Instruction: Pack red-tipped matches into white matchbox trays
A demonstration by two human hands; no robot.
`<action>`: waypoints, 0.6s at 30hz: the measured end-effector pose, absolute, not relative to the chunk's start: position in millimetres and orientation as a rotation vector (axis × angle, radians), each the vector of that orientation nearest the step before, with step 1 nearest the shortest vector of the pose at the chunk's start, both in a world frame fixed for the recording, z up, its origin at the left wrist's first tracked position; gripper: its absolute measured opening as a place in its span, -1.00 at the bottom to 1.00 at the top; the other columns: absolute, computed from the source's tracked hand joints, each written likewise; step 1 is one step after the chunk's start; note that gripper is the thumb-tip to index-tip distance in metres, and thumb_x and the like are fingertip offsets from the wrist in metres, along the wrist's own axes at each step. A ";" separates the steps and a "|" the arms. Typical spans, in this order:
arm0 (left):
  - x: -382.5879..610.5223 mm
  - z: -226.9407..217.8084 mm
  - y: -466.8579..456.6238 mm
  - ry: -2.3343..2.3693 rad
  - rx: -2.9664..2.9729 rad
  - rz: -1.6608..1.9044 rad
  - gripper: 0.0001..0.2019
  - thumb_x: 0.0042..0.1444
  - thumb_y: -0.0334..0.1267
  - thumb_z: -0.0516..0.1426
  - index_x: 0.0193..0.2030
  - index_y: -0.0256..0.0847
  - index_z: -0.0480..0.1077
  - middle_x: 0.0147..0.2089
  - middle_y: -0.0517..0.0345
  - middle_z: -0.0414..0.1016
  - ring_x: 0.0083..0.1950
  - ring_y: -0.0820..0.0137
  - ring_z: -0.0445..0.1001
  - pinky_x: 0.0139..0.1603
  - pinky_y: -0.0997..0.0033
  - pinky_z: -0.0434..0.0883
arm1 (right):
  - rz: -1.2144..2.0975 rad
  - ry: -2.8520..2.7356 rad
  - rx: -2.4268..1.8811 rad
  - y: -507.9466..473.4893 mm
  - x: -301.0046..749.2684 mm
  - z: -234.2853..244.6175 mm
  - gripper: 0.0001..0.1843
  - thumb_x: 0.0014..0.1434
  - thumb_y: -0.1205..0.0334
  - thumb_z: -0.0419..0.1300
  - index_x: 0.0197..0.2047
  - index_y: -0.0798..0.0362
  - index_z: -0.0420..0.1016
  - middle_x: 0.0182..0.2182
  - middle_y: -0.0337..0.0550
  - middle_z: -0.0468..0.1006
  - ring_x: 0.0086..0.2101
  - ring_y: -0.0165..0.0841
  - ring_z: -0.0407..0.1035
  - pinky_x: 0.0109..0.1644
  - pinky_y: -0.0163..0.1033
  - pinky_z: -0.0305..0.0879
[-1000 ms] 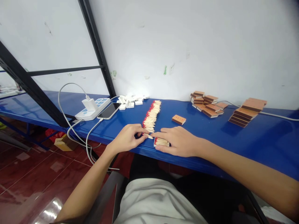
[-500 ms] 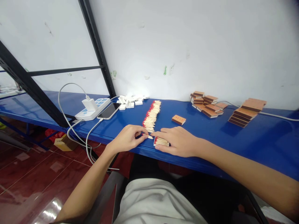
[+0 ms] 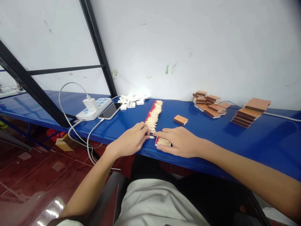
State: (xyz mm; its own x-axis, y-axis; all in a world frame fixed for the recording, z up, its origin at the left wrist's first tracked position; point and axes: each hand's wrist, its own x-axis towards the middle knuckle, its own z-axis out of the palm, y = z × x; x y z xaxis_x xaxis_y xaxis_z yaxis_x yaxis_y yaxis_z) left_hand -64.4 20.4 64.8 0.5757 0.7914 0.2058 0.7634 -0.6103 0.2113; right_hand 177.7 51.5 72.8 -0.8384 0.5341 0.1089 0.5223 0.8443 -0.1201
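A long row of red-tipped matches [image 3: 153, 115] lies on the blue table [image 3: 235, 141], running away from me. My left hand [image 3: 133, 141] rests at the near end of the row, fingers together and touching a few loose matches [image 3: 151, 137]. My right hand [image 3: 180, 142] lies flat over an open matchbox tray [image 3: 162, 142] full of matches, fingers stretched toward the left hand. A single closed orange matchbox [image 3: 180, 120] sits beyond my right hand.
Stacks of orange matchboxes [image 3: 208, 103] and a second stack [image 3: 250, 112] stand at the back right. White empty trays [image 3: 131, 101], a phone [image 3: 109, 111] and a power strip with charger [image 3: 93, 108] lie at the back left. Black shelf struts [image 3: 33, 88] cross the left.
My left hand has flattened and slid slightly forward to the end of the match row; earlier its fingers were pinched on a few matches. The right hand stays on the tray.
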 end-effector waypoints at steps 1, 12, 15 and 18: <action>-64.0 64.1 19.8 1.341 2.708 0.418 -0.79 0.43 -0.27 -0.10 -0.18 -0.20 0.31 -0.13 0.04 0.31 -0.12 0.26 0.32 -0.07 0.26 0.32 | 0.127 -2.885 -0.832 51.5 177.6 72.9 -0.42 0.41 -0.16 -0.07 0.28 0.00 0.38 -0.19 -0.05 0.58 -0.26 -0.19 0.48 -0.24 -0.18 0.21; -63.6 59.9 18.1 1.363 2.722 0.455 -0.76 0.45 -0.28 -0.19 -0.21 -0.20 0.21 -0.16 0.03 0.29 -0.19 0.28 0.30 -0.11 0.23 0.31 | 0.020 -2.824 -1.028 45.3 174.8 80.3 -0.65 0.13 -0.05 0.19 -0.14 0.03 0.41 -0.27 -0.11 0.59 -0.36 -0.21 0.44 -0.38 -0.20 0.00; -56.8 62.9 17.2 1.329 2.674 0.511 -0.78 0.46 -0.25 -0.18 -0.16 -0.18 0.21 -0.13 0.05 0.30 -0.18 0.29 0.33 -0.13 0.26 0.32 | -0.009 -2.861 -0.999 47.1 175.8 80.5 -0.76 0.09 0.02 0.18 -0.29 0.02 0.36 -0.33 -0.13 0.57 -0.42 -0.26 0.40 -0.39 -0.19 -0.03; -44.0 63.5 15.1 1.264 2.662 0.537 -0.81 0.45 -0.25 -0.17 -0.11 -0.17 0.21 -0.11 0.06 0.32 -0.20 0.30 0.34 -0.15 0.27 0.31 | 0.044 -2.848 -0.966 50.2 176.5 79.1 -0.74 0.10 0.00 0.18 -0.31 0.01 0.34 -0.32 -0.16 0.57 -0.38 -0.26 0.42 -0.35 -0.20 0.02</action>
